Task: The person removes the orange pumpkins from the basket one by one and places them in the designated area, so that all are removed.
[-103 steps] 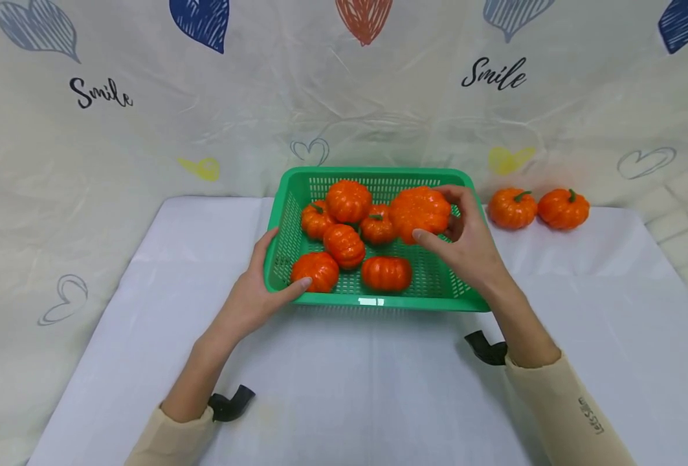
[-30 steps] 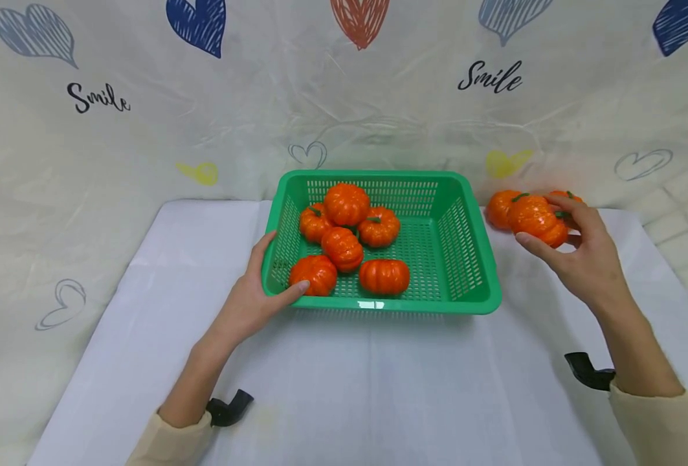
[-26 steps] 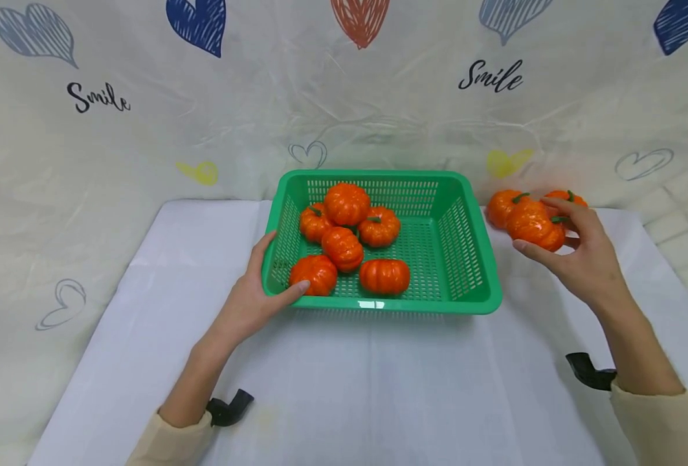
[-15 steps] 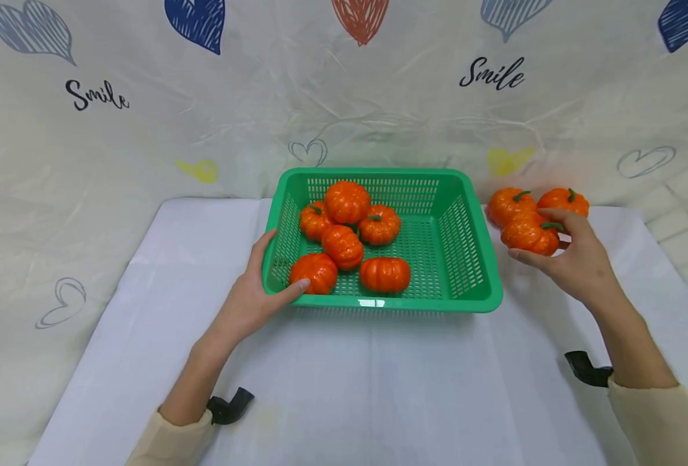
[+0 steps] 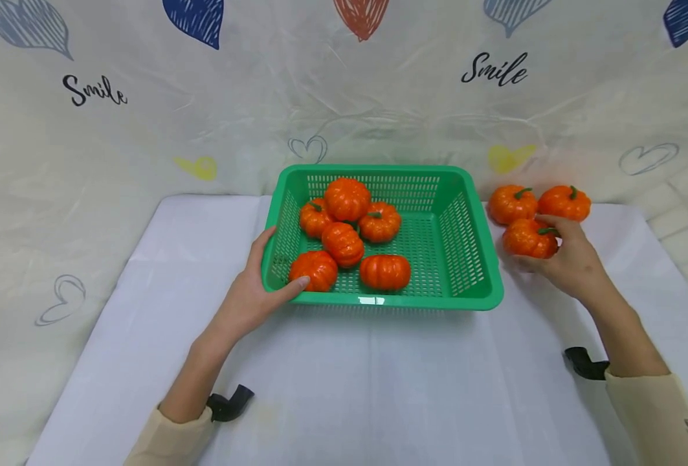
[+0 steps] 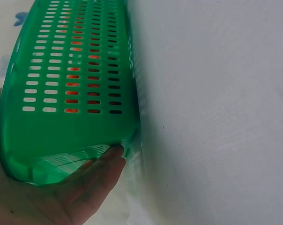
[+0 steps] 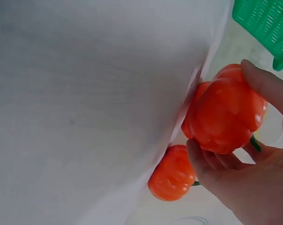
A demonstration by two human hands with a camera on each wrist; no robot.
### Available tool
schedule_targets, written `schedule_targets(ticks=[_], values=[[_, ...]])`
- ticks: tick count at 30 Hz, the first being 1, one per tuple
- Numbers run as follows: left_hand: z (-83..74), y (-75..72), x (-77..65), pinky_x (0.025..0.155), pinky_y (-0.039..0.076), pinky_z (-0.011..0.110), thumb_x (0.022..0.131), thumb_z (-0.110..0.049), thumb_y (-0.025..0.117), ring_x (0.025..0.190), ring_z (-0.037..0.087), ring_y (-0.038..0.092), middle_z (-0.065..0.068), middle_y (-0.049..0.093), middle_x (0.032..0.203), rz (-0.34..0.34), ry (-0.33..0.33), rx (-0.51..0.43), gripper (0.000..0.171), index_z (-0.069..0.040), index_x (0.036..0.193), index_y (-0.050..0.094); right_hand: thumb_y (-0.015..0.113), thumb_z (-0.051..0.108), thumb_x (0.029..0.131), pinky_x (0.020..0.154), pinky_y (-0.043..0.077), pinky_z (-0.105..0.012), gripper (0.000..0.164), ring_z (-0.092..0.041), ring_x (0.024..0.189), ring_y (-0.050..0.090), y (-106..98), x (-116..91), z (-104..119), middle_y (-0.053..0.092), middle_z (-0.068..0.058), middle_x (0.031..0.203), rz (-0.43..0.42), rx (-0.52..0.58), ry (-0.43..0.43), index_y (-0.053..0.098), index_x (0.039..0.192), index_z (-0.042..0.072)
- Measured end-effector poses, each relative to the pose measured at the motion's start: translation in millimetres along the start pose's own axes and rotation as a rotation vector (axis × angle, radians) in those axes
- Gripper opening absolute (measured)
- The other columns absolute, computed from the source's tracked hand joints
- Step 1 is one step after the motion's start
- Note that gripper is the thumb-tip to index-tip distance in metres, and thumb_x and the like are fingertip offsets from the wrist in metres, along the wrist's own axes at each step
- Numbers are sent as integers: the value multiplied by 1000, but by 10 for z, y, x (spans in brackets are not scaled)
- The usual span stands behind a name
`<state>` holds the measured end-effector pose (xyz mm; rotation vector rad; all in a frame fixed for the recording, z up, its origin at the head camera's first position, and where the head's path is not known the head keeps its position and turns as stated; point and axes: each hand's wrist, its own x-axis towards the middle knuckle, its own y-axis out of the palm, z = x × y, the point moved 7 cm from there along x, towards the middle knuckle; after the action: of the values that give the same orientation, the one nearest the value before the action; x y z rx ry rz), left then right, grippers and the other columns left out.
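Starting at the bottom edge, with 12 o'clock straight away from us, we've got two beige sleeves (image 5: pixel 649 414) and, at each wrist, a curved black piece (image 5: pixel 230 406), all over a white cloth (image 5: pixel 332 382). Next up is our left hand (image 5: pixel 252 294), gripping the green basket (image 5: pixel 431 302) at its 9 o'clock end, thumb over the near rim, fingers along the outside wall. The basket's long axis runs 9 to 3, and six pumpkins (image 5: pixel 342 244) sit in it, mostly toward 9.

Now the bit we'd care about: our right hand (image 5: pixel 571 262) is pinching the held pumpkin (image 5: pixel 525 241), thumb on the near side, fingers curling in from 3 o'clock. It's outside the basket, off the 3 o'clock end, so from the right hand the basket lies at 9. Right's clearly the nearer hand to that pumpkin. It's pretty round, so we can't call a long axis, and we can't tell if it's resting on the cloth or just above.

Just past it, a loose pumpkin (image 5: pixel 511 206) is at 11 o'clock and a second loose one (image 5: pixel 562 204) between 1 and 2. Behind everything hangs the printed backdrop (image 5: pixel 233 116), hearts and "Smile" lettering.
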<state>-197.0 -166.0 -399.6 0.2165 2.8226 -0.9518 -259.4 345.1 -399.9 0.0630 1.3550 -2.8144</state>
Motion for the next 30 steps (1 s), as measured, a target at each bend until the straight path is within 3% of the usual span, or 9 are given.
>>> schedule_targets(ticks=[21,30], values=[[17,-1,14,107,47,63,89,-66,71,136,42,52,14,41,164,1,-6,7,102,-50,163,3,84,10,87,112,28,-79,99,-60,141,27,61,45,-42,25,-41,158,52,-32,15,20,160,-11],[20,-1,14,106,48,62,87,-68,72,136,40,53,12,42,163,-2,-9,-2,102,-54,161,4,87,12,84,109,31,-81,105,-60,143,25,42,41,-31,21,-39,162,37,-10,-25,19,162,-8]])
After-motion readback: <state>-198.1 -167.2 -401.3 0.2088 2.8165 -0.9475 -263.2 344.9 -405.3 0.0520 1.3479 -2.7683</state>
